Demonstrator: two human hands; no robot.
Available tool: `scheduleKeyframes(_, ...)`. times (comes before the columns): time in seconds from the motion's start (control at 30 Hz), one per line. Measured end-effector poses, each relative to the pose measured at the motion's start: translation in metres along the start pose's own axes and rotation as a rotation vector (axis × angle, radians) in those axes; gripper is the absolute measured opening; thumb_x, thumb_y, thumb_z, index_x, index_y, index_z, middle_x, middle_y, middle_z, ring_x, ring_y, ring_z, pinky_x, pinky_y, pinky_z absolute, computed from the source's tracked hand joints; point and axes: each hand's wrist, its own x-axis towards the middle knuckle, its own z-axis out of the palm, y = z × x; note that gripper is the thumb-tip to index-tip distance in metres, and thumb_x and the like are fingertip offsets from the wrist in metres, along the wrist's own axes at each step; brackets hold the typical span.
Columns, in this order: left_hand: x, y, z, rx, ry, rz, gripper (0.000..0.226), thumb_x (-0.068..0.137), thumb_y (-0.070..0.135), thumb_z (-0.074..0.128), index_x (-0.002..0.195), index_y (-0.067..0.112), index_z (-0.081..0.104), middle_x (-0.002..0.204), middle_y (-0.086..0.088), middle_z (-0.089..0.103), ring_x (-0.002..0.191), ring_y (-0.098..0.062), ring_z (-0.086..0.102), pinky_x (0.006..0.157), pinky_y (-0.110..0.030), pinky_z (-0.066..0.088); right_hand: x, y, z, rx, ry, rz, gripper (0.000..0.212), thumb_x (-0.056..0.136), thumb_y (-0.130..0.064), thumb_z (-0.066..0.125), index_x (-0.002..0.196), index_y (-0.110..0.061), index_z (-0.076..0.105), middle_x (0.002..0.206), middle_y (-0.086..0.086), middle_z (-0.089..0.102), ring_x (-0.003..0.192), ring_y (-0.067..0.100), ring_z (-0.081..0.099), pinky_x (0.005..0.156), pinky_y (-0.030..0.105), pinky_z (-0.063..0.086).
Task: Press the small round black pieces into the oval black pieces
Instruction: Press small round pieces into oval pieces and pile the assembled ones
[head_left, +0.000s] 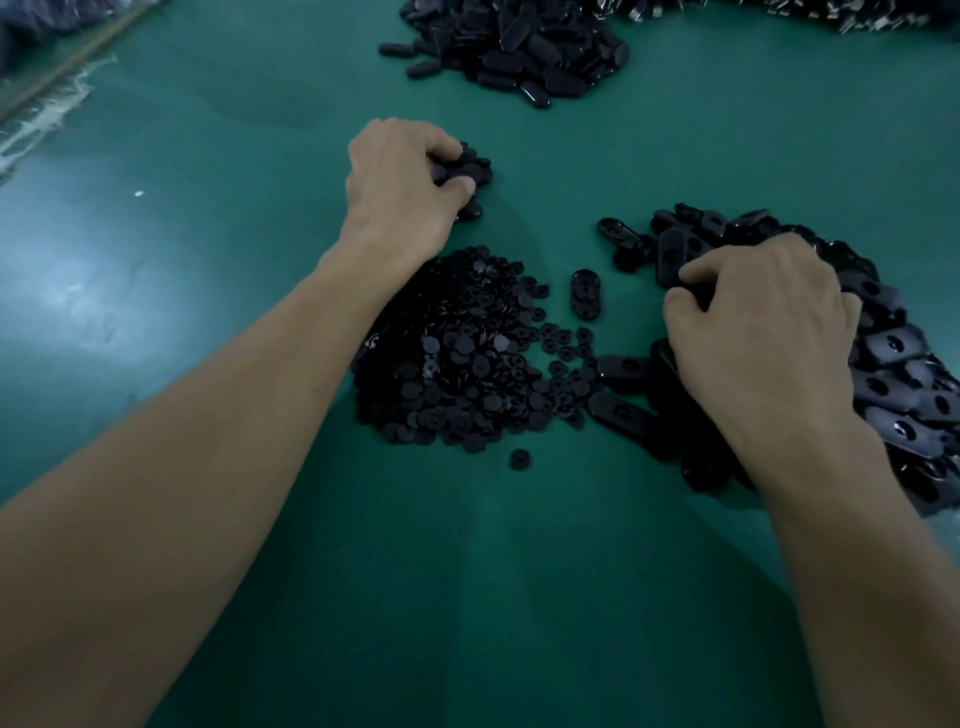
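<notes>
A heap of small round black pieces (457, 358) lies in the middle of the green table. To its right spreads a pile of oval black pieces (893, 364). My right hand (763, 332) rests on that pile, fingers curled round an oval piece at its left edge. Farther back, my left hand (405, 176) grips a small cluster of black pieces (470, 169) on the table; what kind they are is hard to tell. One oval piece (586, 292) lies alone between the two piles.
A large heap of oval pieces (519, 47) sits at the back centre. A single round piece (519, 459) lies loose in front of the round heap. Plastic sheeting (47, 109) runs along the back left edge of the green table (519, 597).
</notes>
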Motion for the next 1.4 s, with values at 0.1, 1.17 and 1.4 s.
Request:
scheduleKeyframes(0.1, -0.006, 0.005, -0.001, -0.04, -0.012, -0.011, 0.015, 0.091, 0.024, 0.074, 0.106, 0.022, 0.074, 0.084, 0.011, 0.059, 0.083, -0.007, 0.057, 0.082, -0.022, 0.049, 0.001, 0.001, 0.001, 0.048, 0.009, -0.03, 0.023, 0.097, -0.012, 0.054, 0.101, -0.008, 0.076, 0.112, 0.02, 0.061, 0.098, 0.04, 0.057, 0.088, 0.049, 0.048)
scheduleKeyframes(1.17, -0.072, 0.035, -0.015, -0.536, -0.223, 0.254, 0.006, 0.09, 0.016, 0.076, 0.088, 0.02, 0.073, 0.077, 0.011, 0.072, 0.07, 0.001, 0.065, 0.069, -0.015, 0.05, -0.002, -0.022, 0.011, 1.08, 0.134, -0.429, 0.028, 0.091, -0.003, 0.068, 0.092, -0.03, 0.063, 0.089, -0.009, 0.07, 0.083, 0.008, 0.07, 0.077, 0.022, 0.054)
scheduleKeyframes(1.4, -0.073, 0.034, -0.015, -0.546, -0.305, 0.222, 0.009, 0.088, 0.019, 0.078, 0.089, 0.025, 0.073, 0.071, 0.012, 0.073, 0.067, -0.003, 0.068, 0.068, -0.02, 0.054, 0.001, -0.02, 0.011, 1.15, 0.166, -0.348, 0.023, 0.09, -0.005, 0.071, 0.089, -0.027, 0.064, 0.089, -0.003, 0.072, 0.08, 0.007, 0.068, 0.075, 0.022, 0.053)
